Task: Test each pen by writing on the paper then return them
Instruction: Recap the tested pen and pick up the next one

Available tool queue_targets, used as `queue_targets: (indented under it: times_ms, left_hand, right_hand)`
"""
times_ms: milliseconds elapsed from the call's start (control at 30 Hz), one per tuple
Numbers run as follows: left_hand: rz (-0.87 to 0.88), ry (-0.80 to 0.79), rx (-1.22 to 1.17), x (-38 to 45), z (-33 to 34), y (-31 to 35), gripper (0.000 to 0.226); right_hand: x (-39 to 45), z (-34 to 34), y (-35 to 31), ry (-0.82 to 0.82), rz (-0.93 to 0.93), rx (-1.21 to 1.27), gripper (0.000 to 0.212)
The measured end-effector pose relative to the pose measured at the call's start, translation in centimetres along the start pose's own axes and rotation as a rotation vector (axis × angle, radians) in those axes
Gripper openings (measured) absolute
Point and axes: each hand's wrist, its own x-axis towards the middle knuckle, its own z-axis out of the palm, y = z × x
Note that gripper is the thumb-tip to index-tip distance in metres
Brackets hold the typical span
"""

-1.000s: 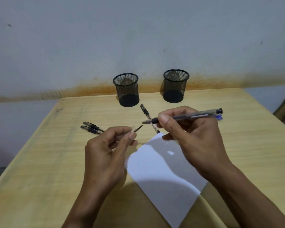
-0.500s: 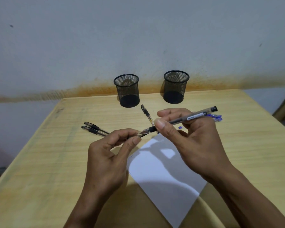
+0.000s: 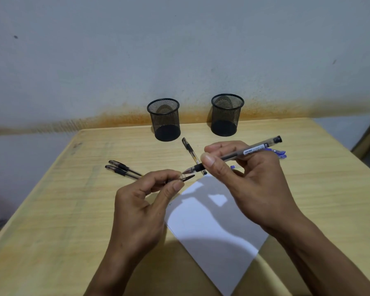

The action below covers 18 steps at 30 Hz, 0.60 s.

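The right hand (image 3: 250, 178) grips a clear black-ink pen (image 3: 235, 155) above the paper (image 3: 214, 227), tip pointing left. The left hand (image 3: 143, 201) pinches its cap (image 3: 187, 177) just beside the tip. Judging by this, the step is capping or uncapping. Three more pens (image 3: 124, 169) lie on the tabletop (image 3: 73, 210) before two empty mesh cups (image 3: 165, 119). Next calls for aligning cap and tip.

The right hand (image 3: 250, 178) holds a black pen (image 3: 235, 155) with its tip at the cap (image 3: 187, 177) in the left hand (image 3: 143, 208), above the white paper (image 3: 214, 231).
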Motion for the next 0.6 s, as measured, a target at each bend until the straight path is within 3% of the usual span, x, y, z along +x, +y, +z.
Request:
queue_targets:
  times_ms: [300,600]
  left_hand:
    - [0.040,-0.027,-0.006,-0.1,0.6,0.8,0.014]
    - [0.114,-0.064,-0.004,1.2,3.4,3.1,0.017]
  right_hand:
    - [-0.3,-0.1,0.3,-0.042,0.005,-0.036,0.018]
    - [0.1,-2.4,-0.3,0.047,-0.063,0.052,0.019]
